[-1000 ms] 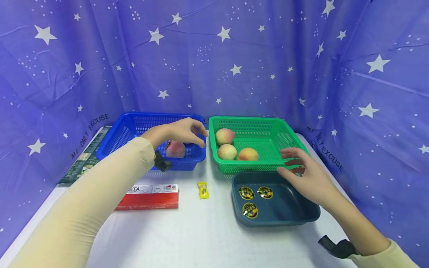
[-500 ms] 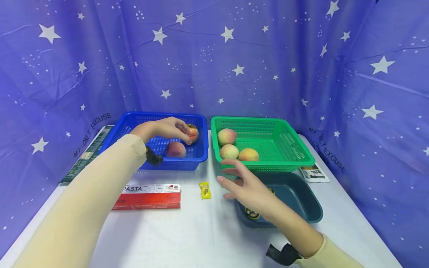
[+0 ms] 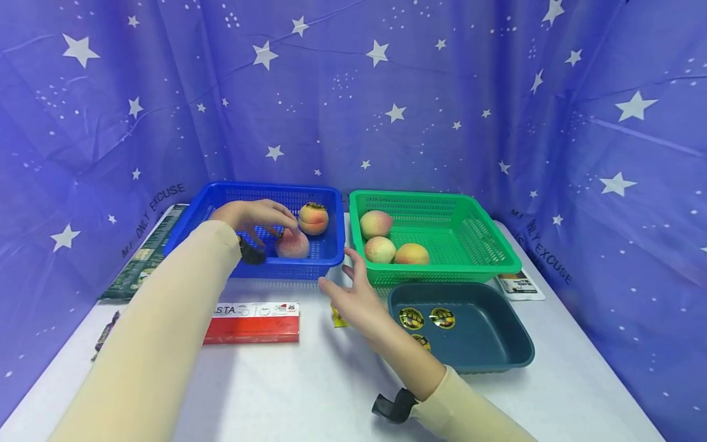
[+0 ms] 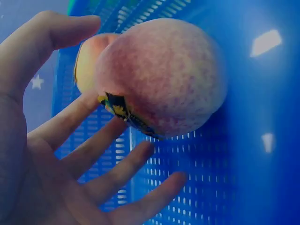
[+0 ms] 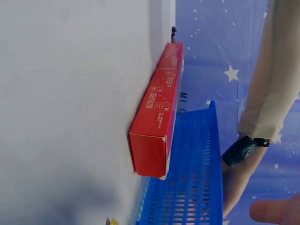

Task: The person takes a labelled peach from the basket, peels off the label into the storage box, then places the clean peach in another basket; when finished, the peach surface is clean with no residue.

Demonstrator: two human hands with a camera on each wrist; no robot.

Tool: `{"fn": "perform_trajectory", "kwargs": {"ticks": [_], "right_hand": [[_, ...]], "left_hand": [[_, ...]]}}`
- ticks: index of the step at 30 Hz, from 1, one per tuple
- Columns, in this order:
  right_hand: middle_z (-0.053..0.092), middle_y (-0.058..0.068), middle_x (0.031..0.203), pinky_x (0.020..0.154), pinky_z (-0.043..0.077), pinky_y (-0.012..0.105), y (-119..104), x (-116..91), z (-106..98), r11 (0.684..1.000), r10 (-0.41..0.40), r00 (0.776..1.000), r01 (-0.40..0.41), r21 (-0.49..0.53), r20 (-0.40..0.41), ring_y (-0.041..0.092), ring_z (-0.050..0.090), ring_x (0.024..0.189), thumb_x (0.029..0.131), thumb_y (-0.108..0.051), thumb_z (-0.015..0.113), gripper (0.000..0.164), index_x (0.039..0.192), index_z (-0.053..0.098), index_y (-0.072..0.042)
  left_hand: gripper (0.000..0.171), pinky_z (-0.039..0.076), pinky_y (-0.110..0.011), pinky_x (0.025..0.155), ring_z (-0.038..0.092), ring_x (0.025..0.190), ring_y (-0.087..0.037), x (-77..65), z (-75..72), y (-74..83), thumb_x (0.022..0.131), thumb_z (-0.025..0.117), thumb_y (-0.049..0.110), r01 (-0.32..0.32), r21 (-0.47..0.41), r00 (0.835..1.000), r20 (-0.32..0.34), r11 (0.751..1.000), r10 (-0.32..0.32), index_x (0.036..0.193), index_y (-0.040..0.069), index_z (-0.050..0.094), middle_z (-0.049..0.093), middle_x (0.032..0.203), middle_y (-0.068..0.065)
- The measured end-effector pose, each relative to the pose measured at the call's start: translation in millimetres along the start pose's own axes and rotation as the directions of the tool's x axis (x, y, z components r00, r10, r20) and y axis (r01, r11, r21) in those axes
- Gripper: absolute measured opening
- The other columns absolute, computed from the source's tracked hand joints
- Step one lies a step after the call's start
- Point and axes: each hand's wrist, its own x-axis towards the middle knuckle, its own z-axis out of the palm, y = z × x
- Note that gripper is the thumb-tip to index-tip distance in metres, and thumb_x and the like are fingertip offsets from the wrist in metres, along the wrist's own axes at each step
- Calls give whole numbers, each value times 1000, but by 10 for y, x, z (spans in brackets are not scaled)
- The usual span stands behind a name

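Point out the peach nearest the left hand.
The front peach in the blue basket, by the left hand; its neighbour sits farther back, the other three in the green basket.

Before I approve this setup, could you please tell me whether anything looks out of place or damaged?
Nothing looks spilled or damaged. Perhaps slightly odd: three stickers lie in the dark tray with no fruit, while similar ones are on peaches in the blue basket.

A round, speckled pinkish-red peach, a black-and-yellow sticker on its side, sits in the near right part of a slotted blue basket at far left.
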Motion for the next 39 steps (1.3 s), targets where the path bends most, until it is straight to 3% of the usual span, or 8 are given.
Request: {"fn": "perform_trajectory", "kwargs": {"ticks": [5,11,15,20,25,30,33,39], "right_hand": [[33,19,180,90,65,44,51,126,130,998,-47,997,49,38,-54,40,64,143,108,-35,71,84,174,19,-33],[34,23,179,119,55,60,39,215,268,995,-71,989,80,60,-129,43,58,151,110,-32,68,79,173,20,-31],[39,23,177,125,50,60,39,280,321,994,-81,979,94,59,-189,42,53,156,111,-30,66,75,172,23,-28],[42,22,176,127,46,61,68,353,352,991,-99,969,116,63,-226,42,45,162,111,-27,65,72,171,25,-26],[42,19,176,131,42,60,100,436,377,988,-107,961,131,79,-256,39,45,162,111,-26,65,70,169,27,-25],[44,20,174,131,41,59,122,482,405,984,-113,950,148,99,-290,37,47,160,108,-25,66,69,167,30,-25],[48,21,171,128,44,58,130,497,417,978,-125,945,168,122,-301,38,52,156,107,-23,66,69,166,31,-25],[52,18,168,126,48,54,137,530,436,976,-112,943,164,144,-313,33,58,150,105,-22,67,68,163,34,-28]], "left_hand": [[67,56,-61,119,47,158,-49,125,-26,-96,103,73,40,19,-79,999,45,997,-15,158,9,53,48,166,-17],[63,59,-52,117,50,154,-51,173,-20,-90,105,71,29,15,-140,995,99,990,-2,157,1,52,41,171,-22],[68,55,-47,122,53,152,-46,191,3,-52,103,72,29,60,-150,989,143,987,-38,158,-4,49,37,172,-27],[66,58,-43,119,61,137,-34,236,26,-40,102,75,33,94,-128,986,151,987,-74,155,-1,54,47,161,-25],[47,62,-46,113,71,125,-35,221,34,-31,102,76,33,43,-98,994,104,994,-33,138,2,72,58,145,-17],[60,58,-55,118,65,141,-43,146,37,21,100,77,46,19,22,999,26,1000,-20,147,9,69,57,159,-17],[66,60,-59,114,61,146,-43,86,36,64,98,81,46,-2,41,1000,-29,999,3,150,10,65,57,161,-16],[59,67,-50,97,65,131,-33,-44,70,130,95,82,44,-133,121,980,-134,984,149,144,14,68,64,150,-15]]}}
